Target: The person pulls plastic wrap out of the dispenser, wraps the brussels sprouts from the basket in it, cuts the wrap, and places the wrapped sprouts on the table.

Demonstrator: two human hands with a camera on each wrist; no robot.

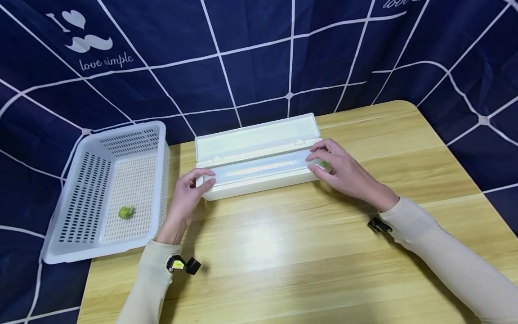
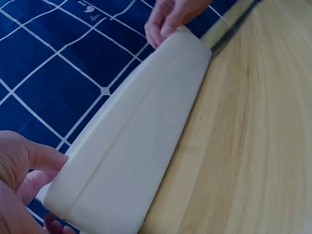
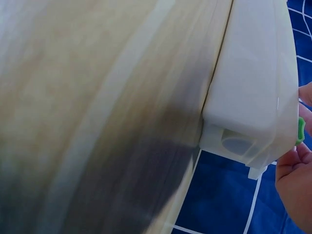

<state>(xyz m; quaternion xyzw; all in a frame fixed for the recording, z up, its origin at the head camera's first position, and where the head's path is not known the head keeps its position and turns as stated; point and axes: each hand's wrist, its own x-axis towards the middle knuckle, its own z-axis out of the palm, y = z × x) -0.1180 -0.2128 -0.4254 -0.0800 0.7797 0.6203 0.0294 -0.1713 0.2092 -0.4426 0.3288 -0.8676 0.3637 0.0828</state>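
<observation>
A long white dispenser box (image 1: 259, 182) lies on the table with its hinged lid (image 1: 259, 135) standing open at the back. Inside it is a shiny clear film roll (image 1: 263, 167). My left hand (image 1: 189, 189) holds the roll's left end between thumb and fingers. At the right end my right hand (image 1: 344, 173) grips the roll the same way, fingertips over the box. A small green piece (image 3: 301, 130) shows between the right fingers. In the left wrist view the box's front (image 2: 131, 136) hides most of the left fingertips.
A white slotted basket (image 1: 162, 180) stands at the left, with a small round green vegetable (image 1: 126, 212) in it. The wooden table (image 1: 283, 265) reaches forward and right. Behind it hangs a dark blue cloth (image 1: 259, 58) with white lines.
</observation>
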